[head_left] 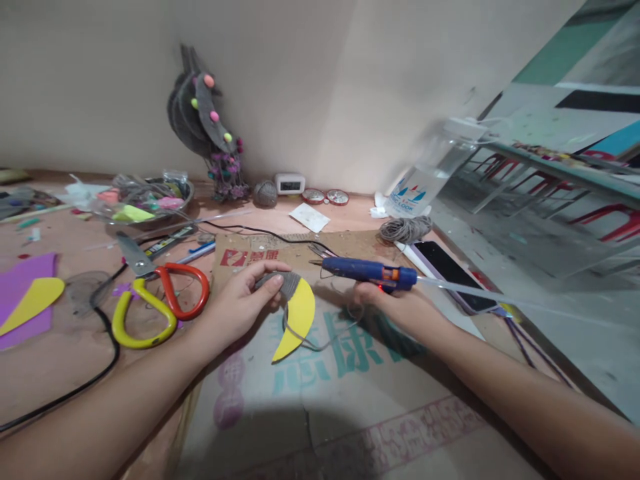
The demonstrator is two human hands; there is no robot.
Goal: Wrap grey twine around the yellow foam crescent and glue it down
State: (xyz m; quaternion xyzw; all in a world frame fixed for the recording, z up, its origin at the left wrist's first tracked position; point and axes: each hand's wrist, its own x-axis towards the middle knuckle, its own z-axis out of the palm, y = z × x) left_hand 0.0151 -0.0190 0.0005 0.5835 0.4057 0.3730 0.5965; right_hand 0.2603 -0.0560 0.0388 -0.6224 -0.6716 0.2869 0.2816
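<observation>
My left hand pinches a yellow crescent by its upper end, where grey yarn is wound around it. The crescent's bare yellow part curves down to a point above the cardboard. My right hand is closed around a blue hot glue gun, whose nozzle points left toward the crescent without touching it. A clear glue stick sticks out of the gun's back, and a small red light glows near the grip. A loose strand of grey yarn loops between the crescent and my right hand.
Scissors with red and yellow handles lie left on a black cord. A cardboard sheet covers the table's middle. A phone, yarn skein and water bottle are at right; a cluttered bowl stands at back left.
</observation>
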